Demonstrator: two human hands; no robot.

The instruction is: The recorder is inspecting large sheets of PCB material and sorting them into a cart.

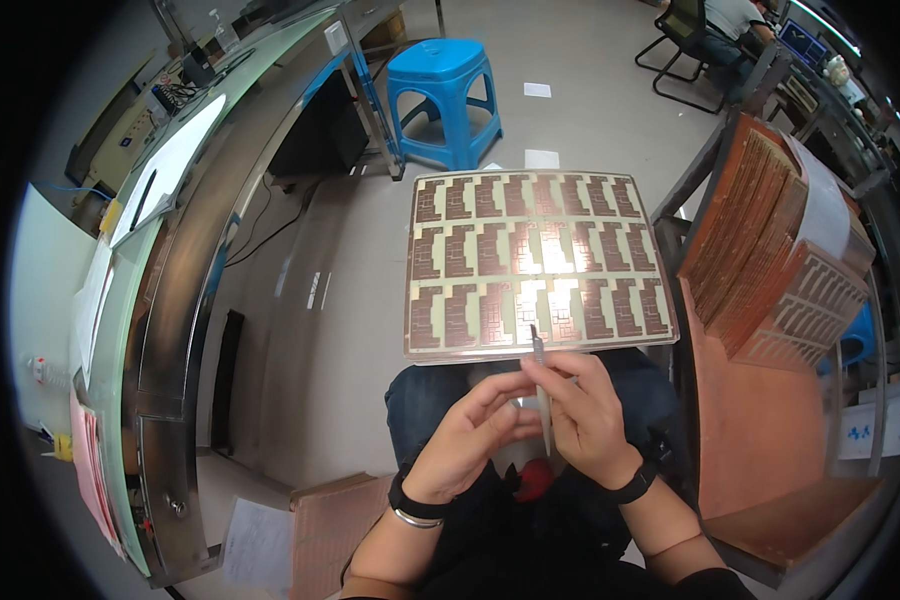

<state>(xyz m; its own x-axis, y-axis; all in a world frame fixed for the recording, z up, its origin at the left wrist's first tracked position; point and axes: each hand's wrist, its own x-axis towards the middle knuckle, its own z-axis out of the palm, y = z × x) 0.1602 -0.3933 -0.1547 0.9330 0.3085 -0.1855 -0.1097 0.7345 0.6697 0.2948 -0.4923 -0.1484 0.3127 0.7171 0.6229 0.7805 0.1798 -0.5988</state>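
My right hand [592, 415] is closed around a slim craft knife [543, 390], its thumb and fingers pinching the handle. The narrow dark tip points away from me, over the near edge of a panel. My left hand [475, 425] is beside it, fingers loosely curved and apart, the fingertips close to the knife handle; whether they touch it I cannot tell. Before my hands, a flat panel of printed circuit boards [495, 270] reaches over my lap, with rows of brown copper patterns on a pale base. Bright glare covers its middle.
At left runs a long green-topped bench [160, 235] with papers and a pen. A blue plastic stool [440, 95] stands beyond the panel. On the right, a rack [705, 420] bears a stack of brown panels [745, 235]. Another person [735, 30] sits at the far right.
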